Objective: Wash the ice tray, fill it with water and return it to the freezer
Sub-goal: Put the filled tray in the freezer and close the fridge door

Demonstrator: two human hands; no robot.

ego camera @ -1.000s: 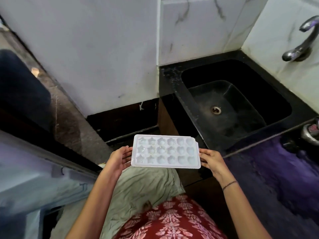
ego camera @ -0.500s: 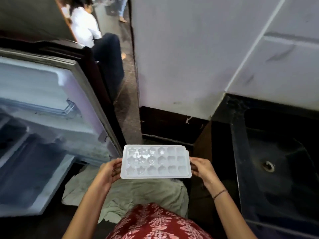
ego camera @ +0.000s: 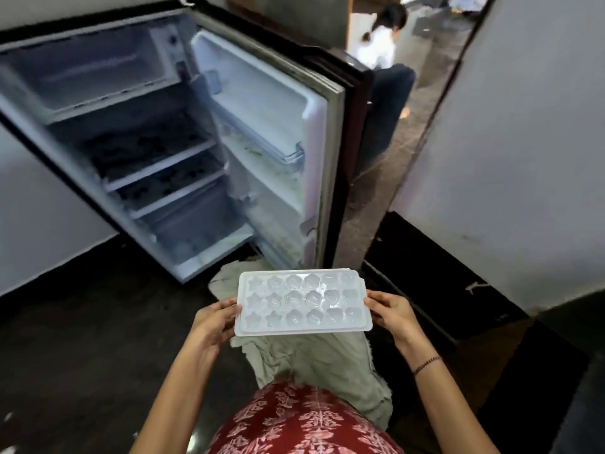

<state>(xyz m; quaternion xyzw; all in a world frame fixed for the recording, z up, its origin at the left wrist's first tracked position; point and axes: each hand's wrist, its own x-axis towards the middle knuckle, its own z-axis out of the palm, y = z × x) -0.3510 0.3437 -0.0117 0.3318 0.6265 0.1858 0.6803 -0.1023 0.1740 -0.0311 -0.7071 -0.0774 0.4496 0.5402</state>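
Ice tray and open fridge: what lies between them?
Head view: a crumpled pale green cloth lies between the ice tray and the lower edge of the fridge, on the dark floor.

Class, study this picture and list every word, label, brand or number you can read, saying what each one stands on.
No text can be read.
The ice tray has only moulded shapes, no lettering.
The open fridge door shows no legible label.
The small fitting at the top of the fridge interior is too blurred to read.
The pale mark on the dark skirting looks like a scuff, not a letter.
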